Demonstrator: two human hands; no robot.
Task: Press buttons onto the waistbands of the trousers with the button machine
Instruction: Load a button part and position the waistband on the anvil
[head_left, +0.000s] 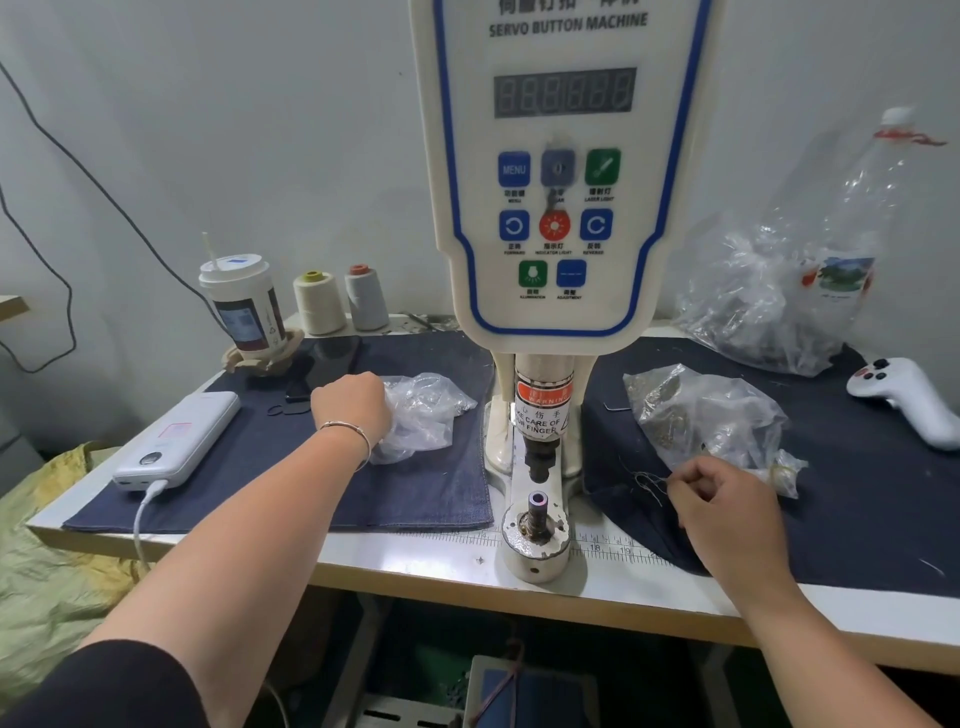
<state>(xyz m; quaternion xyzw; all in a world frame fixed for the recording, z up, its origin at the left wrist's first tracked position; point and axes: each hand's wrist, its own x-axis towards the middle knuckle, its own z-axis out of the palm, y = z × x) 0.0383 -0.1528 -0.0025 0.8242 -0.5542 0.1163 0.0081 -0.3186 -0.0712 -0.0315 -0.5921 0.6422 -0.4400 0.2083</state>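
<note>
Lower die (537, 501) sits between my hands; left hand (353, 402) grips left bag (423, 410), right hand (719, 493) curled, nearer, pinching cannot tell

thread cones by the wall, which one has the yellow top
The left thread cone, cream, beside the cup; the grey cone right of it has a reddish top.
</note>
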